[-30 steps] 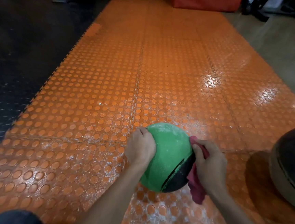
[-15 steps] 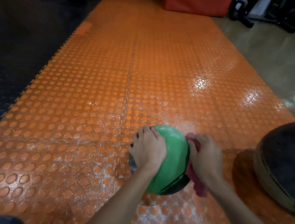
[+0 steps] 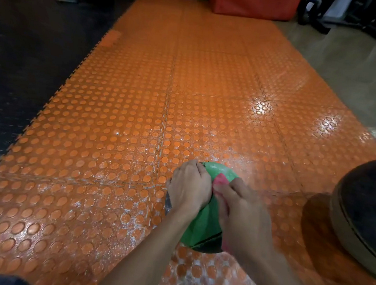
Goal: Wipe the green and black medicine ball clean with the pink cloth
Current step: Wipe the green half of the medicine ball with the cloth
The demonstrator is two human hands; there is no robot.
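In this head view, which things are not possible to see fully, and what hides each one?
Head view:
- medicine ball: much of it is under the left hand and the right hand; how clean the covered part is cannot be told.
- pink cloth: mostly under the blurred right hand; only small bits show.
- large dark ball: cut off by the right edge.
- red block: cut off by the top edge.

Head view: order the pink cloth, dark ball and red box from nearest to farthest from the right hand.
1. The pink cloth, held by the right hand against the green ball.
2. The dark ball, off to that hand's right.
3. The red box, far ahead, at the top of the picture.
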